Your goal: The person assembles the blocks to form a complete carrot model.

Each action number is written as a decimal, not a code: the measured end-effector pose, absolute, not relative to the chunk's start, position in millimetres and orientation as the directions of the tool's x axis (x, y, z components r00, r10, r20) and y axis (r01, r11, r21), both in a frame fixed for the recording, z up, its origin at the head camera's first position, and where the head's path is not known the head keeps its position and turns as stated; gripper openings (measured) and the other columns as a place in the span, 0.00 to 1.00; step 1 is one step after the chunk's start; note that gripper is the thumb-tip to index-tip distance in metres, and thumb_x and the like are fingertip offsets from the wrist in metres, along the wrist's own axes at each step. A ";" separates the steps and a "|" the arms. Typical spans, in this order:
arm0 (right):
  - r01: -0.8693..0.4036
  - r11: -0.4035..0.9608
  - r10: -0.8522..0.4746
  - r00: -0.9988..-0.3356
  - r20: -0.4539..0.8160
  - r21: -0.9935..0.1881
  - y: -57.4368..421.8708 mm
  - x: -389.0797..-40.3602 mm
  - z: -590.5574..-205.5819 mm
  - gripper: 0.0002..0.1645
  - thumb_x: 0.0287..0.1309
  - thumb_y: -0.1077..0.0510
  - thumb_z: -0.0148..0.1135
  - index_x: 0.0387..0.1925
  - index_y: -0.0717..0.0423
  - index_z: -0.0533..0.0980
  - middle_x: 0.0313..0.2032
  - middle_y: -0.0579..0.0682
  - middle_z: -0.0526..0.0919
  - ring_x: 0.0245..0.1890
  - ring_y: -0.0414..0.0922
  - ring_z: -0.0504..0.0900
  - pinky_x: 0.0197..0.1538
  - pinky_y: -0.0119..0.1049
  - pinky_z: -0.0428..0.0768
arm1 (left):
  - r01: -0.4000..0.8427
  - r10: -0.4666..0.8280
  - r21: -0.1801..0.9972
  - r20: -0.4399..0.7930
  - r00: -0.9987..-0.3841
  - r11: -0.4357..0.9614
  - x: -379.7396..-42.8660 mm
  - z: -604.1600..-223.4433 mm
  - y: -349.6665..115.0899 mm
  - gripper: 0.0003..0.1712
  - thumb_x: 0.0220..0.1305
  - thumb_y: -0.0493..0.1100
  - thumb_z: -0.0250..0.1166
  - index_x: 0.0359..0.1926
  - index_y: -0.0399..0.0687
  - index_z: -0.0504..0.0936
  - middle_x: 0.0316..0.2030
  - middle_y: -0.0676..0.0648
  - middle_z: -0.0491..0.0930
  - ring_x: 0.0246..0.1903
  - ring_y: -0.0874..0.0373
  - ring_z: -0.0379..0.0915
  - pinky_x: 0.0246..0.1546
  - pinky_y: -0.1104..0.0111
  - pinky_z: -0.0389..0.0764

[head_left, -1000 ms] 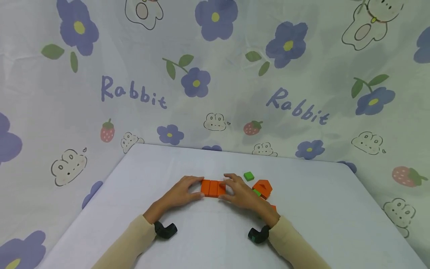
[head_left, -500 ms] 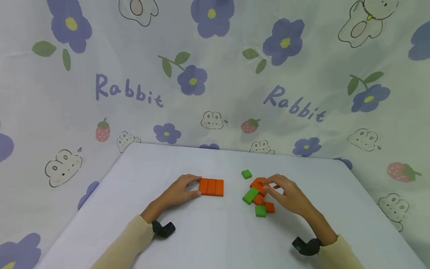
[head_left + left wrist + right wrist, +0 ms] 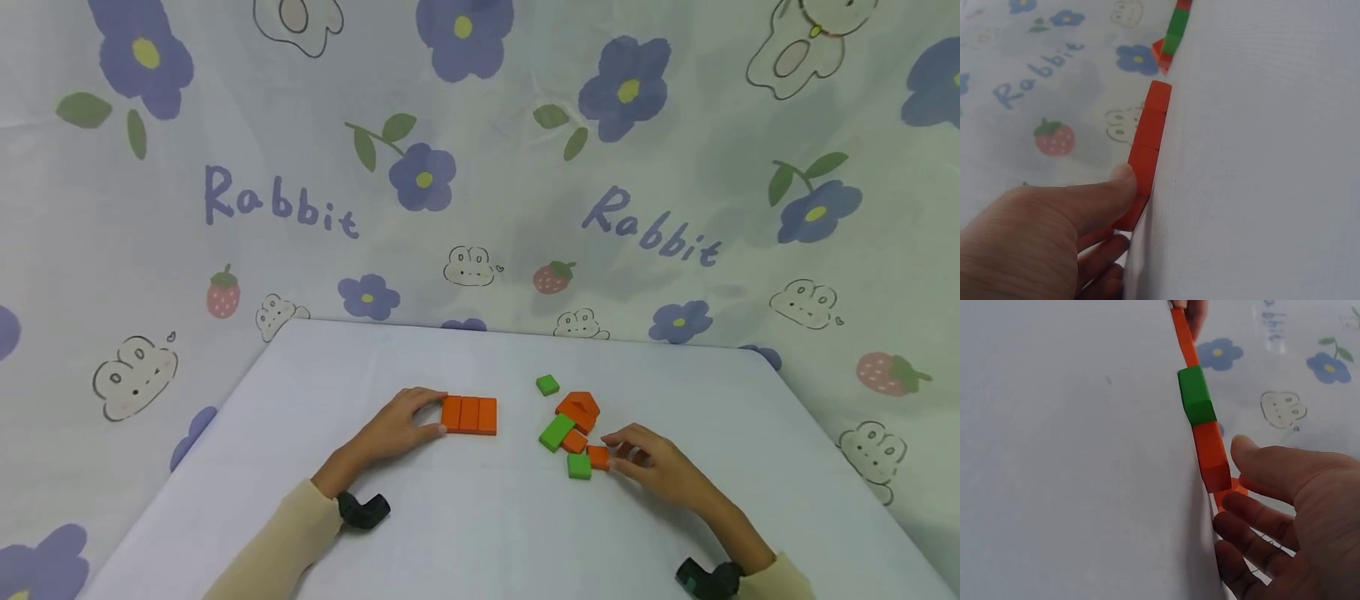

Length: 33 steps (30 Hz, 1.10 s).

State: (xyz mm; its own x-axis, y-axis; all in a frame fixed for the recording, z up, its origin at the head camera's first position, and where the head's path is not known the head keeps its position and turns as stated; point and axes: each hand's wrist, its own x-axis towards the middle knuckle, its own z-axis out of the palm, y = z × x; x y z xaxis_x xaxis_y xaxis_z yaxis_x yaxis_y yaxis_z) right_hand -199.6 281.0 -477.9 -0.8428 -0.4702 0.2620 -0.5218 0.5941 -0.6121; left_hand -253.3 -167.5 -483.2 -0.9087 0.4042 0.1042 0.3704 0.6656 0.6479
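Note:
Three orange blocks (image 3: 469,415) lie flat side by side in a row on the white table. My left hand (image 3: 400,426) holds the leftmost one, thumb on its near edge and index finger at its far edge; the left wrist view shows the thumb (image 3: 1124,177) against it. To the right, my right hand (image 3: 654,463) is beside a small orange block (image 3: 598,457), thumb and fingers spread around its right side. In the right wrist view a gap shows between the thumb (image 3: 1246,449) and that orange block (image 3: 1212,456). A green block (image 3: 579,467) adjoins it.
Behind these lie a green oblong block (image 3: 557,432), another orange block (image 3: 574,441) and a cluster of orange pieces (image 3: 578,410). A small green block (image 3: 547,384) lies farther back. A patterned cloth (image 3: 465,208) hangs beyond the table's (image 3: 360,350) far edge.
My right hand has left the orange row, moved right to the loose pieces, then come nearer to the small orange block. My left hand has stayed at the row's left end.

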 end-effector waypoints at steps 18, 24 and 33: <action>-0.539 0.685 -0.418 -0.842 0.341 -0.491 268.1 -198.2 -486.6 0.20 0.56 0.62 0.72 0.50 0.44 0.83 0.42 0.41 0.77 0.36 0.33 0.73 0.34 0.25 0.75 | 0.374 0.414 0.647 0.097 -0.905 0.665 -254.2 -481.4 -168.2 0.35 0.64 0.56 0.68 0.69 0.52 0.72 0.67 0.45 0.72 0.69 0.44 0.62 0.69 0.43 0.65; -0.439 0.743 -0.314 -0.895 0.317 -0.504 264.2 -199.3 -485.6 0.24 0.52 0.60 0.76 0.53 0.49 0.81 0.40 0.40 0.82 0.33 0.32 0.73 0.32 0.25 0.77 | 0.385 0.419 0.643 0.109 -0.902 0.662 -254.0 -480.4 -170.0 0.35 0.65 0.56 0.68 0.69 0.51 0.72 0.67 0.45 0.73 0.69 0.44 0.63 0.69 0.44 0.65; -0.413 0.734 -0.281 -0.907 0.314 -0.539 266.7 -199.9 -486.0 0.20 0.52 0.58 0.76 0.49 0.52 0.84 0.40 0.43 0.81 0.33 0.32 0.74 0.33 0.25 0.80 | 0.394 0.427 0.656 0.119 -0.896 0.643 -252.8 -479.4 -169.1 0.35 0.64 0.56 0.68 0.69 0.50 0.72 0.66 0.46 0.74 0.68 0.45 0.64 0.69 0.44 0.66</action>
State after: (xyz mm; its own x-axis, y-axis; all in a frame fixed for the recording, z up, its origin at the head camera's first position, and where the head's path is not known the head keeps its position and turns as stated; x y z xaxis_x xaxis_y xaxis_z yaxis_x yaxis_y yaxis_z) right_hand -199.9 266.7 -486.0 -0.9072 -0.2806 0.3136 -0.4133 0.7343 -0.5386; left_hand -252.8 -169.1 -479.4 -0.8962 0.4274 0.1189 0.3939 0.6434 0.6564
